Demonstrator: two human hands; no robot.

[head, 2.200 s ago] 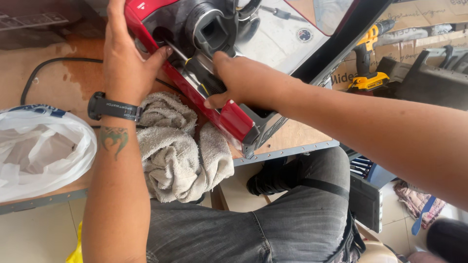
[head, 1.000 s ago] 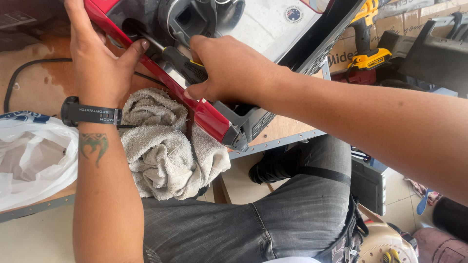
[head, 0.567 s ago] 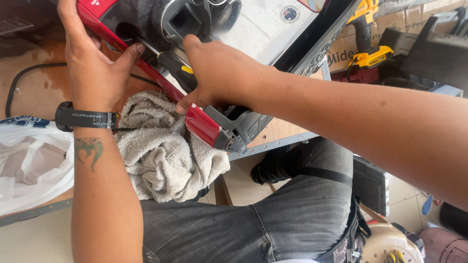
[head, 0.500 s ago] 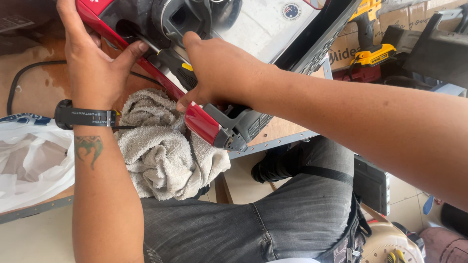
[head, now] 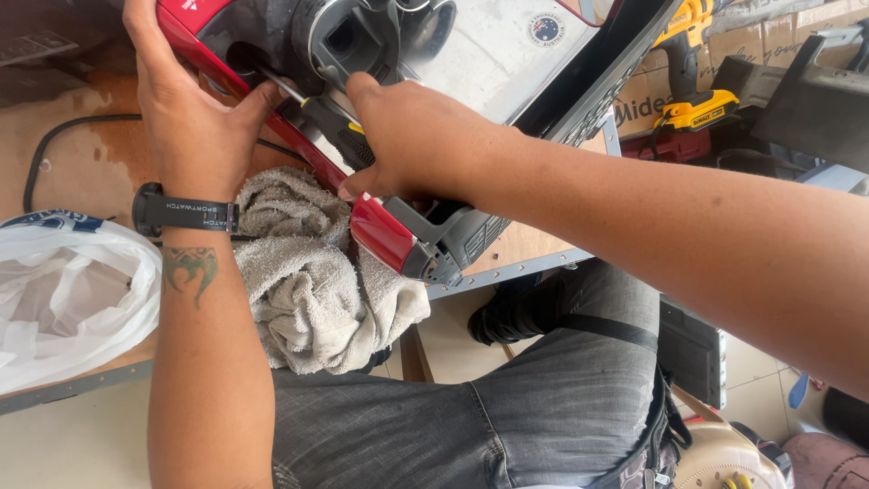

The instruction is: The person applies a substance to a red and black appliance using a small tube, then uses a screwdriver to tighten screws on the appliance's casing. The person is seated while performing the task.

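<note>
Head view, workbench from above. At the far left lay one white plastic bag (head: 63, 299) on the wooden bench top (head: 90, 163), with one black cable (head: 54, 145) curving beyond it. The left hand (head: 195, 127), wearing one black wristwatch (head: 186, 213), was pressed flat against the near edge of the single red-and-grey appliance (head: 299, 54), fingers extended and thumb spread toward the tool, bracing rather than gripping. Compared with the frame half a second before, this hand kept the same brace on the red casing, and the grey crumpled towel (head: 312, 281), one in number, remained under the appliance's lower corner at the bench edge. The right hand (head: 425, 136) was curled fully around the black handle of one screwdriver (head: 317, 109), whose metal shaft pointed up and left into the appliance body; against the earlier frame the hand sat slightly farther right and the shaft and handle showed more plainly. The appliance lay tilted across the bench, between the two hands, its red end overhanging the bench edge. At the far right stood one yellow cordless drill (head: 692, 100), well apart from both hands, beside a cardboard box (head: 647, 91).
</note>
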